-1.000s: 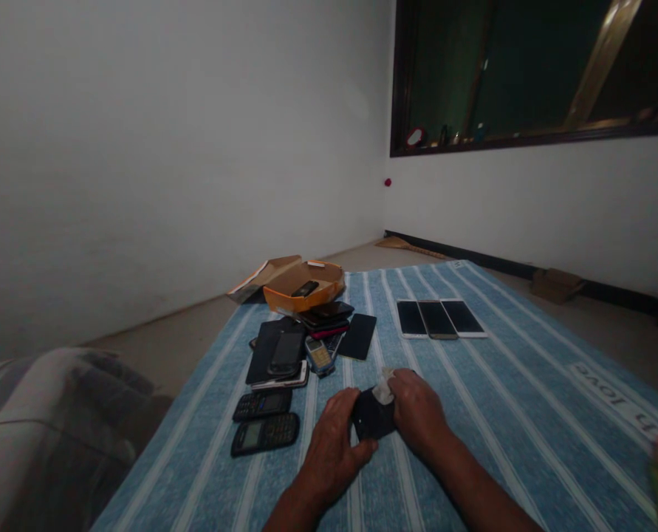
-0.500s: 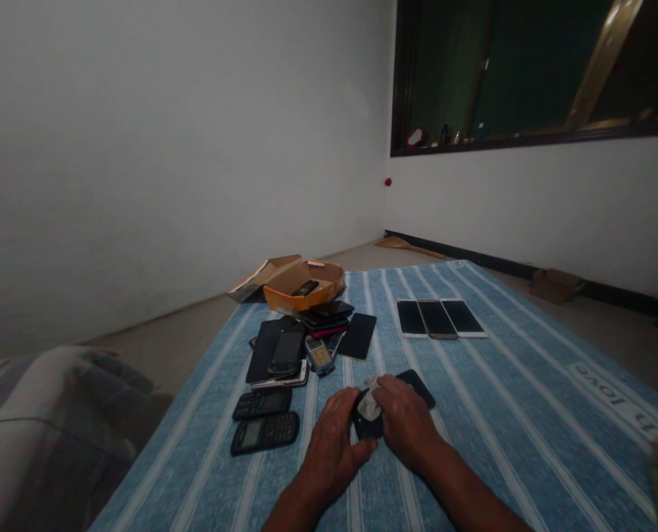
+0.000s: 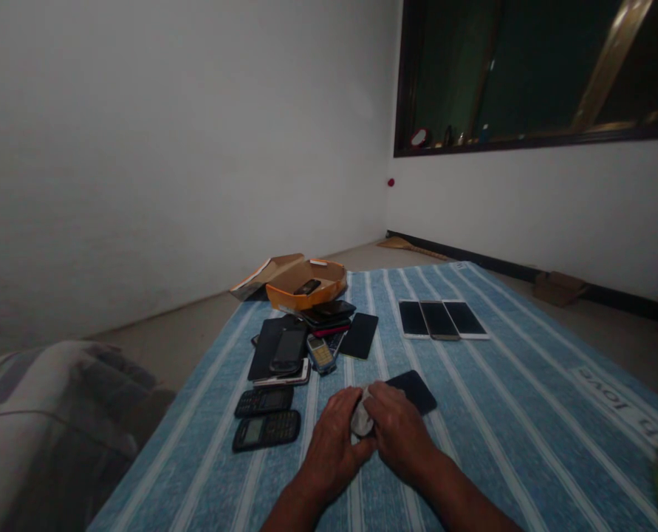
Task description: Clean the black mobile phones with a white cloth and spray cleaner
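Note:
My right hand (image 3: 399, 423) is closed on a crumpled white wiping cloth (image 3: 361, 421), pressing it down over a small dark phone. Most of that phone is hidden by the cloth and fingers. My left hand (image 3: 335, 436) curls around the phone's left side, its thumb at the near edge. Just beyond my right hand, a dark smartphone (image 3: 416, 390) lies flat. Left of my hands, a black keypad phone (image 3: 266, 431) lies in front of another keypad phone (image 3: 264, 401).
A pile of phones (image 3: 289, 349) lies farther back, near an open orange box (image 3: 300, 295) with a phone inside. Three smartphones (image 3: 440, 319) lie side by side at the right. Everything rests on a blue striped cloth (image 3: 506, 414). A grey-white cover (image 3: 40, 428) bulges at left.
The cloth in my right hand has shifted slightly left and toward me, now covering the phone that showed before. My right hand has uncovered more of the smartphone beyond it.

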A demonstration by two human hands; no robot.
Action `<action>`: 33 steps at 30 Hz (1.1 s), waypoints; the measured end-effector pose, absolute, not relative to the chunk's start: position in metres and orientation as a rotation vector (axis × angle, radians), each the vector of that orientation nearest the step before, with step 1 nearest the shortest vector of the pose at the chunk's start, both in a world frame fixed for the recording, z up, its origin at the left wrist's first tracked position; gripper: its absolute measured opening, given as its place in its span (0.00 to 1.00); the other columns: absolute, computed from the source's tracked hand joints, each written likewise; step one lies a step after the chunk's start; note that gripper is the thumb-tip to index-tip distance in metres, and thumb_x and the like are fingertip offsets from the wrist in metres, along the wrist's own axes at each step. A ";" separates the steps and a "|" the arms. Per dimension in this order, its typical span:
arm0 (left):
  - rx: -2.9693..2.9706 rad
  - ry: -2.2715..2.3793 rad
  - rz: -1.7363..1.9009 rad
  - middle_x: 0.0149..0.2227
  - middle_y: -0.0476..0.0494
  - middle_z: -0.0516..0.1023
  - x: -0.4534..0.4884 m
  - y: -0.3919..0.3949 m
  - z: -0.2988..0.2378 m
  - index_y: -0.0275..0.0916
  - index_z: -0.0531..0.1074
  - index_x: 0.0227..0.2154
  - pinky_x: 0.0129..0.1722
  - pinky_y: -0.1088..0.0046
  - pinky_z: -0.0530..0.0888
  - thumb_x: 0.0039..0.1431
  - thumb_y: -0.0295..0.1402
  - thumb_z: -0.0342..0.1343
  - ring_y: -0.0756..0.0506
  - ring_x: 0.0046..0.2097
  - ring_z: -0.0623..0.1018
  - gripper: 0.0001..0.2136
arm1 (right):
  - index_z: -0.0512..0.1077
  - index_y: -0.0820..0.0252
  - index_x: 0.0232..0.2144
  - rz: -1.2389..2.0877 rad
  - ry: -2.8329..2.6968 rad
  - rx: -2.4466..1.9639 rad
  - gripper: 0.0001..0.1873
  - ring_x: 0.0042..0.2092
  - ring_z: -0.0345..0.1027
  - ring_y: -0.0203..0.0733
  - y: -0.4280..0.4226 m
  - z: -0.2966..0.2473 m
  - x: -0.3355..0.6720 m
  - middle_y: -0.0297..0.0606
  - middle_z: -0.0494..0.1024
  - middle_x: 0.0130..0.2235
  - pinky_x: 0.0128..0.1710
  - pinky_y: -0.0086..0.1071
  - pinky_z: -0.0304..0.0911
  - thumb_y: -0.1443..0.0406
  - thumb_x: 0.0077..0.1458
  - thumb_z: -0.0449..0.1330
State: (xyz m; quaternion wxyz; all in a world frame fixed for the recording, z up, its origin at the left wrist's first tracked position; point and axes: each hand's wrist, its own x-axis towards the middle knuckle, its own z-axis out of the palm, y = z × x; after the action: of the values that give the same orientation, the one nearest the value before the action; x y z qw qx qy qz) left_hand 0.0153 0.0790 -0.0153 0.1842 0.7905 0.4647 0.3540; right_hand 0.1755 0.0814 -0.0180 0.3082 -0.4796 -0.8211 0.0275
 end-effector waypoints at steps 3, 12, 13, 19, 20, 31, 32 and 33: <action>2.223 1.305 1.002 0.52 0.36 0.76 0.017 0.078 -0.011 0.41 0.68 0.53 0.55 0.50 0.73 0.48 0.30 0.59 0.35 0.55 0.74 0.25 | 0.75 0.60 0.42 0.071 -2.192 -1.221 0.15 0.48 0.67 0.46 0.080 -0.016 0.172 0.43 0.76 0.44 0.51 0.37 0.61 0.75 0.56 0.53; 2.203 1.308 0.966 0.56 0.34 0.72 0.011 0.079 -0.021 0.41 0.65 0.57 0.57 0.45 0.69 0.46 0.30 0.61 0.32 0.58 0.71 0.31 | 0.75 0.61 0.39 0.083 -2.099 -1.448 0.17 0.48 0.67 0.44 0.090 -0.010 0.192 0.44 0.76 0.45 0.50 0.35 0.61 0.78 0.56 0.50; 2.200 1.307 0.970 0.56 0.34 0.73 0.011 0.079 -0.021 0.41 0.65 0.56 0.57 0.45 0.69 0.47 0.30 0.61 0.33 0.58 0.71 0.30 | 0.75 0.60 0.39 0.082 -2.118 -1.399 0.17 0.48 0.67 0.44 0.089 -0.012 0.190 0.44 0.76 0.45 0.50 0.35 0.61 0.77 0.56 0.50; 2.184 1.310 0.987 0.54 0.35 0.74 0.016 0.078 -0.013 0.40 0.66 0.55 0.56 0.50 0.71 0.48 0.30 0.61 0.35 0.57 0.72 0.28 | 0.75 0.59 0.38 0.146 -2.181 -1.281 0.12 0.46 0.67 0.44 0.086 -0.014 0.178 0.41 0.76 0.41 0.48 0.34 0.61 0.74 0.58 0.53; 2.182 1.313 0.985 0.54 0.35 0.74 0.016 0.078 -0.012 0.40 0.67 0.54 0.56 0.50 0.71 0.47 0.30 0.61 0.35 0.57 0.72 0.28 | 0.75 0.59 0.37 0.149 -2.164 -1.315 0.13 0.47 0.67 0.44 0.087 -0.013 0.179 0.41 0.76 0.41 0.48 0.35 0.60 0.75 0.58 0.53; 2.188 1.311 1.011 0.53 0.35 0.75 0.016 0.079 -0.014 0.39 0.66 0.54 0.55 0.51 0.72 0.49 0.32 0.60 0.35 0.56 0.74 0.27 | 0.74 0.61 0.41 0.156 -2.203 -1.199 0.12 0.45 0.66 0.44 0.083 -0.010 0.171 0.41 0.75 0.41 0.47 0.36 0.60 0.73 0.59 0.54; 2.191 1.311 1.018 0.53 0.34 0.75 0.017 0.079 -0.014 0.39 0.66 0.54 0.55 0.51 0.72 0.49 0.32 0.60 0.35 0.55 0.74 0.26 | 0.74 0.61 0.42 0.158 -2.203 -1.188 0.12 0.45 0.66 0.44 0.082 -0.010 0.169 0.41 0.75 0.41 0.47 0.36 0.60 0.73 0.59 0.54; 2.194 1.310 1.023 0.53 0.34 0.75 0.017 0.079 -0.013 0.39 0.66 0.54 0.55 0.51 0.73 0.50 0.33 0.60 0.35 0.55 0.74 0.26 | 0.73 0.61 0.43 0.163 -2.203 -1.183 0.12 0.44 0.66 0.44 0.083 -0.010 0.168 0.41 0.75 0.41 0.46 0.36 0.60 0.72 0.59 0.54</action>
State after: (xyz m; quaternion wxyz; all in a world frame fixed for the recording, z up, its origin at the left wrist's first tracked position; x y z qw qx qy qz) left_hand 0.0167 0.0788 -0.0134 0.1935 0.7821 0.4668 0.3647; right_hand 0.1681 0.0825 -0.0095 0.3125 -0.4485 -0.8351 0.0619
